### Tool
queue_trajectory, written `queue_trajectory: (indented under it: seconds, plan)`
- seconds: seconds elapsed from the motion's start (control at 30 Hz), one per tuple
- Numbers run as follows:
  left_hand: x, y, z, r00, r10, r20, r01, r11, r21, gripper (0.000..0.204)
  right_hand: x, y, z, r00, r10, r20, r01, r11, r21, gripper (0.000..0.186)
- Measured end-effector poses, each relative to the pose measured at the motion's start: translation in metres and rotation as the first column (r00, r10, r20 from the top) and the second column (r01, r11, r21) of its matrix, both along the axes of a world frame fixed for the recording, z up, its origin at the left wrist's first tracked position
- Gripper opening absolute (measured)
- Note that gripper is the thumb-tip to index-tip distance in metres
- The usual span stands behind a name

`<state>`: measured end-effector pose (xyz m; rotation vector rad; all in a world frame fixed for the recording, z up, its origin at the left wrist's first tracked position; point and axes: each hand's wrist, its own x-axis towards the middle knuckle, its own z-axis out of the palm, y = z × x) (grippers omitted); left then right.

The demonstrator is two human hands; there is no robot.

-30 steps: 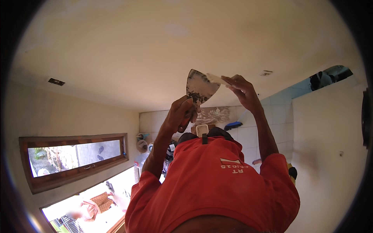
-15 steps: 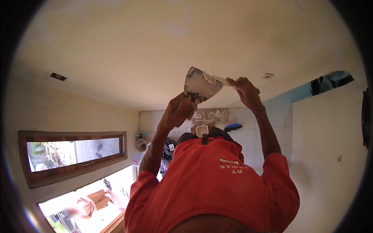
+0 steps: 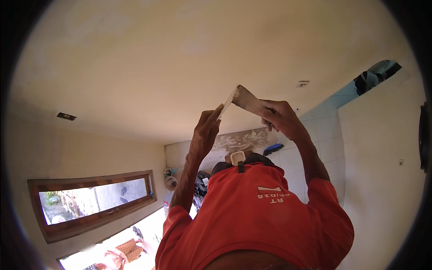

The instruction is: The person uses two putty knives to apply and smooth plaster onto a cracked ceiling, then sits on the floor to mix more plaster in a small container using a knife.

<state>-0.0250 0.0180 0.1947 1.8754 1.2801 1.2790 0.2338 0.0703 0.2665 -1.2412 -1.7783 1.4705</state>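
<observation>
My left hand (image 3: pixel 208 123) grips a putty knife whose pale blade (image 3: pixel 227 103) is turned nearly edge-on. Opposite it, my right hand (image 3: pixel 276 117) has its fingers curled round a second scraper, with a darker, putty-smeared blade (image 3: pixel 246 98). The two blades meet at their upper ends in front of the cream wall (image 3: pixel 189 58). Both handles are largely hidden by my fingers. Below them, beyond my red shirt, a small white rectangular container (image 3: pixel 237 156) is near my feet.
A blue-headed brush (image 3: pixel 272 149) lies on white floor tiles (image 3: pixel 326 148) beside a plaster-stained strip. At left are buckets (image 3: pixel 171 182), a dark bundle (image 3: pixel 200 189) and a wood-framed window (image 3: pixel 65 229). Through the lower opening, another person (image 3: pixel 116 257) is visible. A pale panel (image 3: pixel 373 180) stands right.
The wide blade has turned from face-on to nearly edge-on. My right hand has moved down and left, and its blade now faces the camera more. My view has shifted slightly.
</observation>
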Motion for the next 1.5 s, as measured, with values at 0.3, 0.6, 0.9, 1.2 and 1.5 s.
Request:
queue_trajectory:
  seconds: [0.3, 0.6, 0.9, 1.2, 1.5]
  plan:
    - [-0.015, 0.003, -0.007, 0.937, 0.181, -0.299, -0.132, 0.975, 0.179, 0.054, 0.014, 0.004, -0.013, 0.957, 0.032, -0.289, -0.054, 0.996, -0.068, 0.018]
    - [-0.028, -0.028, -0.113, 0.966, 0.240, -0.100, -0.238, 0.971, 0.033, 0.010, 0.037, 0.013, 0.033, 0.767, 0.014, -0.641, -0.056, 0.997, -0.045, 0.029]
    - [-0.028, -0.076, -0.155, 0.977, 0.211, 0.042, -0.187, 0.930, -0.317, 0.020, 0.059, 0.035, 0.203, 0.764, 0.038, -0.644, 0.306, 0.858, 0.413, 0.051]
    - [-0.015, -0.094, -0.246, 0.832, 0.231, 0.504, -0.009, 0.915, -0.404, 0.021, 0.065, 0.089, 0.301, 0.847, 0.039, -0.530, 0.369, 0.675, 0.639, 0.045]
    - [0.022, -0.099, -0.260, 0.718, 0.363, 0.594, 0.109, 0.784, -0.611, 0.024, 0.085, 0.141, 0.345, 0.946, 0.028, -0.324, 0.227, 0.656, 0.720, 0.041]
